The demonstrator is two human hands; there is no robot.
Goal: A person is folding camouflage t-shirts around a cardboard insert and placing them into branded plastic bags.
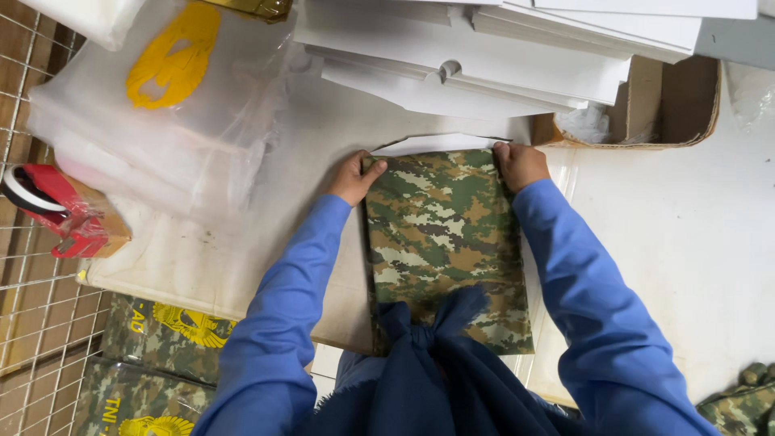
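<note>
Both hands press flat, fingers unclenched, on the far corners of a folded camouflage garment (pixel 444 242): left hand (pixel 355 178), right hand (pixel 521 164). The garment lies on the white table (pixel 686 242), just before stacked white cardboard sheets (pixel 484 56). A red tape dispenser (pixel 56 211) sits well left.

White card stack (pixel 484 56) blocks ahead; right tabletop (pixel 686 242) open.

Counting one folded camouflage garment (pixel 444 242) lying on the tabletop (pixel 686 242), with two hands resting on it: left hand (pixel 353 178), right hand (pixel 521 164). Also showing one red tape dispenser (pixel 60 211), one open cardboard box (pixel 674 101), one clear bag with a yellow emblem (pixel 161 89), and two bagged camouflage packs (pixel 161 331) below.
</note>
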